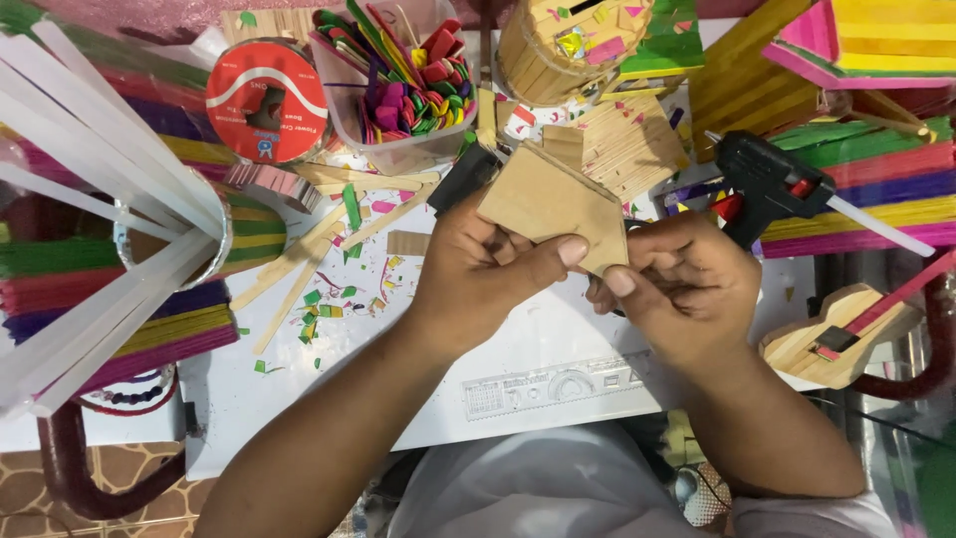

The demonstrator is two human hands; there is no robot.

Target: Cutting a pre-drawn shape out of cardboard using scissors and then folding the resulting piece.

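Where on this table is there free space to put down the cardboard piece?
The barest patch is the white board under the left hand, between the scattered sticks and the near edge. A smaller strip lies under the right hand. Toward the glue gun, scrap tub and stick bundles, it is crowded.

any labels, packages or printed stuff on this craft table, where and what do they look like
Tape roll: upper left, round, red label face with white print.
Clear tub: top centre, see-through, full of coloured shapes, no label seen.
White stencil ruler: near edge under the hands, flat, embossed marks.
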